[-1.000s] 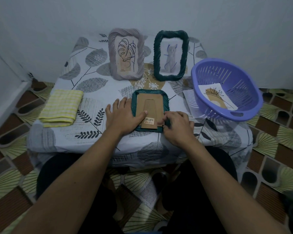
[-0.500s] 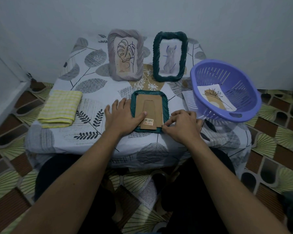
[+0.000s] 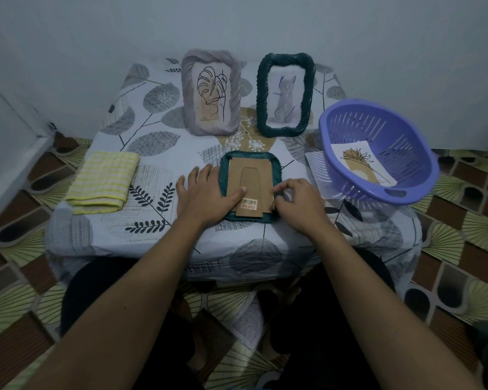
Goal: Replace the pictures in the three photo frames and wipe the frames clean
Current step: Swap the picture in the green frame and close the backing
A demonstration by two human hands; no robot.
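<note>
Lying frame (image 3: 278, 170): dark green, face down at the picture's centre on the leaf-patterned surface (image 3: 158, 153), cardboard backing (image 3: 254, 178) upward with a barcode sticker near its lower edge.
Left hand (image 3: 203, 192): flat over the frame's left rim, fingers straight and released, thumb pressing the backing.
Right hand (image 3: 299, 206): fingers curled, pinching the backing's lower right edge.
Grey frame (image 3: 234, 91): upright, upper centre, leaf drawing inside.
Green frame (image 3: 261, 94): upright, just right of it, animal drawing inside.
Basket (image 3: 378, 192): purple, right side, holding a plant picture (image 3: 361, 164).
Cloth (image 3: 102, 181): yellow checked, folded, left side.
</note>
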